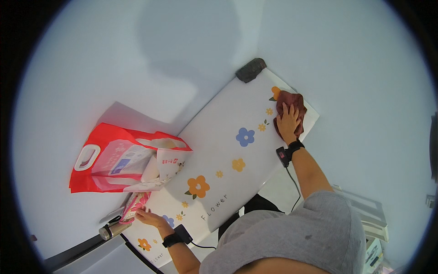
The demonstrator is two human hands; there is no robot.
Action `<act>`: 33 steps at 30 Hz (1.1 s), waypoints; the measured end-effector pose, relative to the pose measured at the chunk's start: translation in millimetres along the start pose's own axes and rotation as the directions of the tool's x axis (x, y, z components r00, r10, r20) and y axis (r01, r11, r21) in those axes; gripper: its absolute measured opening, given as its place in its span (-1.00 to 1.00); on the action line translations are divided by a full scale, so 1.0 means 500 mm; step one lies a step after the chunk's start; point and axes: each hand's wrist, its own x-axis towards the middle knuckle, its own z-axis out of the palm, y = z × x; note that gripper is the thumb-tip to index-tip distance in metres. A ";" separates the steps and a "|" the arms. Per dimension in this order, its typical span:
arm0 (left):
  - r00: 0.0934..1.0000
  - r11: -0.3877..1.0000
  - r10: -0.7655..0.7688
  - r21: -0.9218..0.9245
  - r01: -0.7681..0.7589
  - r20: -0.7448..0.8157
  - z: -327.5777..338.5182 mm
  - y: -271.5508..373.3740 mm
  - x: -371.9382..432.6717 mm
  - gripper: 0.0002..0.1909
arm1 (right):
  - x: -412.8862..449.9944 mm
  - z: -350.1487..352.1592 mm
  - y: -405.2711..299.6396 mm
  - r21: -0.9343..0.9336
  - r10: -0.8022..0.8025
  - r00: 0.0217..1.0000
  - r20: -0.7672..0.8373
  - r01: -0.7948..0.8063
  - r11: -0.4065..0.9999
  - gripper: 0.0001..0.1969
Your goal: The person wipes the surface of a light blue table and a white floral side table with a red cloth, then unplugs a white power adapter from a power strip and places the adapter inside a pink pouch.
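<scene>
My right hand (289, 120) lies flat with spread fingers on a crumpled brown cloth (294, 99), near the right end of a white tabletop (219, 113) printed with flowers. At the table's left side, the fingertips of my left hand (149, 217) meet the edge of a pink-and-white floral pouch (137, 203). Whether they grip it is not clear. Part of the pouch is hidden beneath a red and clear plastic carry bag (106, 157) with a white handle. Beside the pouch lies a metallic flask (114, 230) with a dark strap.
A dark rolled bundle (251, 70) sits in the far corner against the walls. White wall (191, 34) borders the table's back edge. Cables run from both wrist-worn devices, the right one (282, 157) and the left one (183, 234). A white chair (368, 209) stands behind me on the right.
</scene>
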 end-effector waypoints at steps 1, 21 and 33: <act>1.000 1.000 0.008 -0.003 -0.008 -0.007 -0.016 -0.042 0.001 -0.69 | -0.010 0.007 -0.021 -0.021 0.107 0.994 -0.032 -0.108 0.994 -0.46; 0.716 0.793 -0.609 0.296 0.533 0.343 -0.054 -0.189 -0.092 -0.63 | 0.006 -0.004 0.054 -0.110 0.023 0.999 0.035 -0.019 0.994 -0.46; 0.597 0.623 -0.702 -0.071 0.779 0.389 -0.191 -0.209 -0.074 -0.81 | -0.335 -0.001 -0.173 -0.184 -0.154 0.979 0.132 0.177 0.967 -0.44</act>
